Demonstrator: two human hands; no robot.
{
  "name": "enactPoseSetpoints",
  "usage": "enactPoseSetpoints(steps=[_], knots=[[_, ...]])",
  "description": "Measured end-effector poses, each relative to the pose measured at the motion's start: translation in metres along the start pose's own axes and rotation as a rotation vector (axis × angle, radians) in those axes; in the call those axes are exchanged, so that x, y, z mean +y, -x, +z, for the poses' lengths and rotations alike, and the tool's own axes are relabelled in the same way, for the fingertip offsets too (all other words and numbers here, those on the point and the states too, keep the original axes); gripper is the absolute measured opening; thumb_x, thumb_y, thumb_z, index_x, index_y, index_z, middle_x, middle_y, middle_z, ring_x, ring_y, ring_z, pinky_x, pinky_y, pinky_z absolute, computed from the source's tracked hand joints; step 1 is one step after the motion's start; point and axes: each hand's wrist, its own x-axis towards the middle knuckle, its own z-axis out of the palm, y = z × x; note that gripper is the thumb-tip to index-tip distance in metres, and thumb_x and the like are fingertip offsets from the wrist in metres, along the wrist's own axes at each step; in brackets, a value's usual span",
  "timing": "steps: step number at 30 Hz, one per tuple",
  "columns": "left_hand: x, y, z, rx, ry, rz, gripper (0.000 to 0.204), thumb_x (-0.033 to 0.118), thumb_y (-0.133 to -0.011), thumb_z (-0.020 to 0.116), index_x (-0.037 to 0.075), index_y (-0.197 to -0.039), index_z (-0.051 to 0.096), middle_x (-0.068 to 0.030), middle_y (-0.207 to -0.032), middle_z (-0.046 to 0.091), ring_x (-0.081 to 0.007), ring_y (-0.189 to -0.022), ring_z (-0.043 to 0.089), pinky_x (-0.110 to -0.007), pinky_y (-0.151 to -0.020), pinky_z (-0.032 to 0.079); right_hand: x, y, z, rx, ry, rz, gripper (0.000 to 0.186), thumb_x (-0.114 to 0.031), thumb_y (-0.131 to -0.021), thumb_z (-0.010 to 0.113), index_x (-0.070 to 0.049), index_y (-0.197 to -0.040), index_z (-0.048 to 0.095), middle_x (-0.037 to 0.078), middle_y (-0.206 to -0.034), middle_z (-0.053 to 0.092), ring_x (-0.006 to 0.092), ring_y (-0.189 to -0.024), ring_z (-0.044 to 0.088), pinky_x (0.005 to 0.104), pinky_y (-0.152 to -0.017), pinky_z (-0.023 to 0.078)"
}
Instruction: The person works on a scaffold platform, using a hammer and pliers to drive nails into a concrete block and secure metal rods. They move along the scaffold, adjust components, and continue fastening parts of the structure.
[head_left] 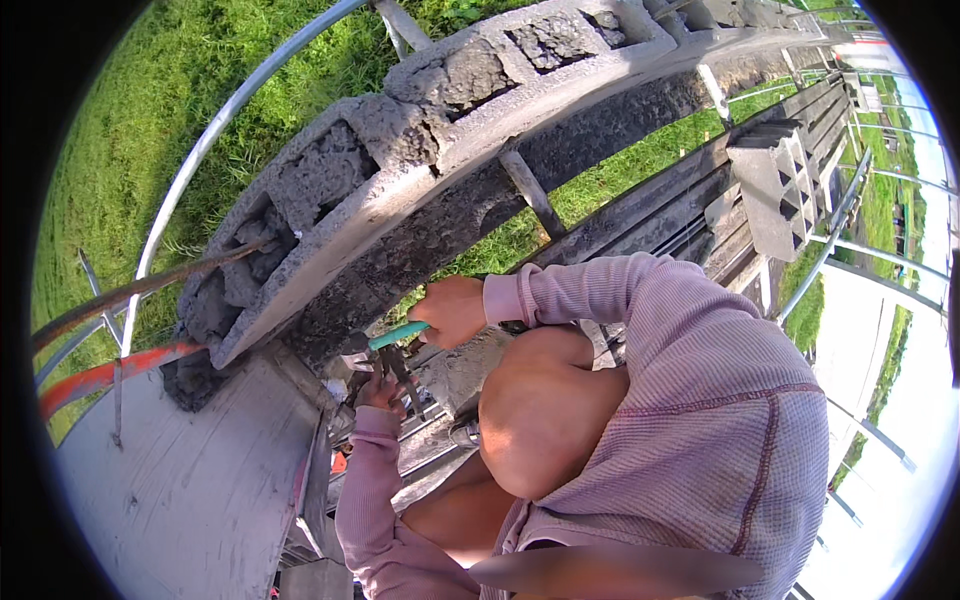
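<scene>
My right hand is closed round the green handle of what looks like a hammer. Its grey metal head points down and left, just beside my left hand. The fingers of that left hand are bent close below the head, by a dark upright metal bar; what they grip is too small to make out. Both hands are low against the near face of a concrete block wall, whose hollow cores are packed with rough grey mortar. My bare knees are bent beside my arms.
A pale panel stands at the lower left. Rusty rebar and an orange-red bar stick out from the wall's end. Hollow blocks rest on scaffold planks at the right. Metal pipes and grass lie beyond.
</scene>
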Motion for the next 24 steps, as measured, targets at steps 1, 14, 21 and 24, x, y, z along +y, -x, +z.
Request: enactPoseSetpoints(steps=[1,14,21,24], knots=[[0.001,-0.001,0.001,0.056,-0.028,-0.088,0.036,0.028,-0.098,0.064,0.013,-0.129,0.051,-0.0092,-0.093,0.072,-0.0089,-0.043,0.041,-0.024,-0.038,0.031,0.001,0.007,-0.006,-0.005,0.019,0.037,0.025,-0.025,-0.083,0.063,-0.005,-0.096,0.069,0.02,-0.079,0.07,0.0429,-0.077,0.069,0.0542,-0.071,0.055],[0.049,0.145,0.053,0.24,-0.037,-0.153,0.034,0.042,-0.09,0.074,0.013,-0.073,0.063,0.0004,-0.062,0.055,-0.0122,-0.056,0.05,-0.028,-0.055,0.039,-0.026,0.196,-0.009,0.211,-0.214,0.842,0.033,-0.02,-0.08,0.062,0.003,-0.102,0.071,0.022,-0.097,0.074,0.0378,-0.092,0.073,0.0463,-0.078,0.059],[0.117,0.236,0.107,-0.06,0.027,-0.248,0.031,0.036,-0.09,0.078,0.009,-0.096,0.065,-0.0038,-0.086,0.068,-0.0213,-0.077,0.065,-0.041,-0.068,0.058,-0.112,0.428,0.043,0.468,-0.619,1.371,0.036,-0.018,-0.083,0.059,0.002,-0.112,0.064,0.026,-0.102,0.072,0.0381,-0.091,0.073,0.0485,-0.08,0.057],[0.138,0.268,0.137,-0.208,-0.042,-0.192,0.036,0.037,-0.087,0.08,0.01,-0.106,0.064,-0.0052,-0.103,0.069,-0.0249,-0.091,0.068,-0.045,-0.074,0.06,-0.141,0.525,0.091,0.521,-1.023,1.423,0.027,-0.022,-0.087,0.061,0.003,-0.082,0.069,0.02,-0.074,0.071,0.0314,-0.061,0.072,0.0436,-0.06,0.058]])
